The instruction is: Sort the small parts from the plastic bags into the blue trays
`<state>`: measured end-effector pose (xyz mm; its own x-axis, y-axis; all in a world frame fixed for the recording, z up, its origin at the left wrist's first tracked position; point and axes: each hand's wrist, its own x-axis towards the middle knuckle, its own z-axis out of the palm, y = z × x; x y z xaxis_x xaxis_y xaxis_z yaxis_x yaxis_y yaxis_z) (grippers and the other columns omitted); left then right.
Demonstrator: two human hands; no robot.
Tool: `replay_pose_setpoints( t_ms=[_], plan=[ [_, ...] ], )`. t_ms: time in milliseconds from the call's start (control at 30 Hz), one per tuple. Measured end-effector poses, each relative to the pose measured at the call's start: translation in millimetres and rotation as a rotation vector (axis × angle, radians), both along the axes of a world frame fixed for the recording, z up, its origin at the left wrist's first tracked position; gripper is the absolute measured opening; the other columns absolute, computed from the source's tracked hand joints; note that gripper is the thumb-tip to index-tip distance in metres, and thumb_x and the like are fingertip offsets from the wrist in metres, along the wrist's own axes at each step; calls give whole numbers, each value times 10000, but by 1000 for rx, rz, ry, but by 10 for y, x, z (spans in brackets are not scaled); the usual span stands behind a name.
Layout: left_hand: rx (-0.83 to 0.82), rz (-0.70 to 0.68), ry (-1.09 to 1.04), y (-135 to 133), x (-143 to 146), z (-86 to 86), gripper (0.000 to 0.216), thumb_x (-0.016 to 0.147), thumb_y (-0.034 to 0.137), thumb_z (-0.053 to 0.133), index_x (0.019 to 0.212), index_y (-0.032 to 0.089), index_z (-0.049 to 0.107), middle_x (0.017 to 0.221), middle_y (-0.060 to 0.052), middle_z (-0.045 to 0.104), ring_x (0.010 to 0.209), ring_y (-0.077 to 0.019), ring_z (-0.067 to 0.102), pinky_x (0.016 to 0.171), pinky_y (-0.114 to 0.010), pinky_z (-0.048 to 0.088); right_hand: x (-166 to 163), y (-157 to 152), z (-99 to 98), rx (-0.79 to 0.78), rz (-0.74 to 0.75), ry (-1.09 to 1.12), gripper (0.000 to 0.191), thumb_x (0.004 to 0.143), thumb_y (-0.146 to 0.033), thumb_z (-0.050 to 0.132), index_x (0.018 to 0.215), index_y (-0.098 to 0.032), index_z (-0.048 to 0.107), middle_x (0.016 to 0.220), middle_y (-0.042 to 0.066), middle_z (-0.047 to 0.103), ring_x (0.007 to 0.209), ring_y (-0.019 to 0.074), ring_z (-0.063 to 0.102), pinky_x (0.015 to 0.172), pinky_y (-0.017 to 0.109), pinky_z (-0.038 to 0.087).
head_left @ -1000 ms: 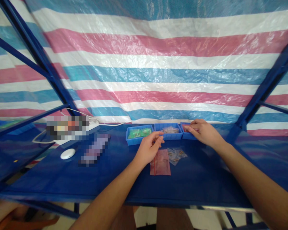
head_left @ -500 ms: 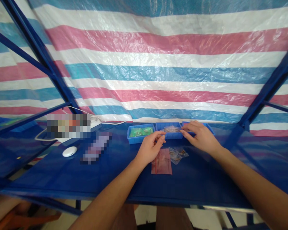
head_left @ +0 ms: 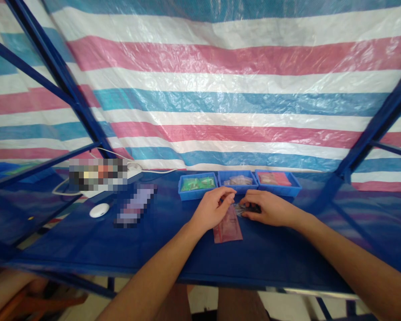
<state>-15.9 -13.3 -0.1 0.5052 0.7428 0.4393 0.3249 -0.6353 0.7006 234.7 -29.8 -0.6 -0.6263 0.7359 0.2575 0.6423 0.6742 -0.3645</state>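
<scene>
A pink zip bag (head_left: pixel 227 228) lies flat on the blue table (head_left: pixel 153 249). My left hand (head_left: pixel 212 208) rests on the bag's upper end, fingers curled in a pinch near its top edge. My right hand (head_left: pixel 265 209) lies just to the right, fingers pressed down on a small clear bag (head_left: pixel 239 208) with little parts in it. The two hands almost touch above the pink bag. Behind them stand three small blue trays: one with green bags (head_left: pixel 197 184), one with clear bags (head_left: pixel 238 180), one with pink bags (head_left: pixel 276 179).
A white round object (head_left: pixel 99 210) and a blurred purple item (head_left: pixel 135 206) lie at the left. A white power strip with cables (head_left: pixel 133 169) sits at the back left. Blue frame bars (head_left: pixel 63 84) and a striped tarp (head_left: pixel 220 89) enclose the table.
My right hand has come back from the right-hand tray and dropped onto the clear bag beside the pink bag. My left hand has stayed over the pink bag's top.
</scene>
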Motion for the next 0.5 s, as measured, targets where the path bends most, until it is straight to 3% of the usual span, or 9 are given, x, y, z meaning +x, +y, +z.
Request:
replay_pose_setpoints(
  t_ms=[167, 267, 500],
  plan=[
    [-1, -1, 13, 4, 4, 1, 320, 1060, 393, 526, 1215, 199, 728, 1027, -62, 782, 936, -201, 736, 816, -291, 546, -74, -5, -5, 2, -19, 51, 133, 928, -214, 681, 1041, -224, 752, 983, 61, 717, 838, 209, 674, 782, 320, 510],
    [11, 0, 19, 7, 7, 5, 311, 1061, 385, 526, 1204, 199, 730, 1042, -66, 786, 947, -203, 739, 822, -292, 550, -106, -9, -17, 27, -45, 42, 156, 923, -149, 631, 979, -225, 755, 942, 55, 710, 807, 201, 671, 768, 313, 503],
    [82, 27, 26, 10, 14, -14, 276, 1048, 346, 560, 1204, 208, 741, 1092, -76, 766, 938, -194, 719, 783, -285, 544, -73, 10, -21, 143, -117, 125, 159, 919, -137, 619, 998, -221, 729, 923, 54, 711, 858, 223, 660, 807, 342, 496]
  ],
)
